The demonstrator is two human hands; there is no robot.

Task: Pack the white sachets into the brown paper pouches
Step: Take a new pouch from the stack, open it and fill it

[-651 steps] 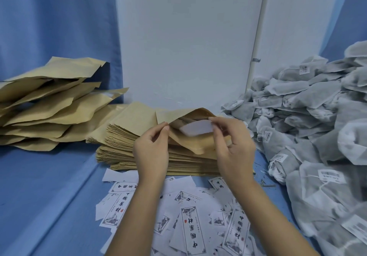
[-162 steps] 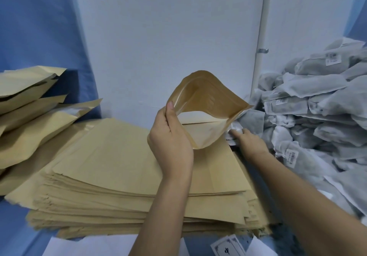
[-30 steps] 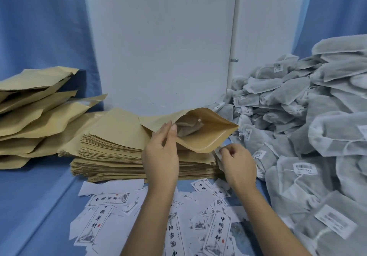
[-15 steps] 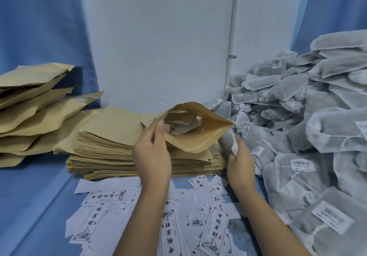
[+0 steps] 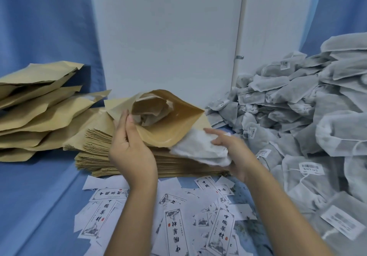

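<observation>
Over the middle of the blue cloth (image 5: 39,196), the left hand (image 5: 129,148) pinches the left edge of an open brown pouch (image 5: 178,128) between thumb and fingers and holds its mouth gaping up and to the right. The right hand (image 5: 234,150) grips a white sachet (image 5: 200,148), its fingers curled round the sachet's far end and the forefinger lying straighter along the top. The sachet's leading end sits just beside the pouch's lower lip, touching or nearly so, and is not yet inside. Something pale and crumpled already lies deep in the pouch (most likely one or more sachets, though the fold of the paper hides how many).

Beneath both hands is a stack of flat pouches (image 5: 95,142), thick and neatly layered. To the left lies a pile of bulging pouches (image 5: 35,101), overlapping one another, which look filled. To the right, a heap of sachets (image 5: 297,116) climbs up toward the frame edge, many with small tags on strings. Printed paper slips (image 5: 174,230) are scattered in front of the stack, between the forearms. A white panel (image 5: 168,37) stands behind.

By this showing the work is in its early or middle part. A modest number of pouches appear done, the pouch in hand is partly loaded, and both the flat stack and the sachet heap are large, so much is left.
</observation>
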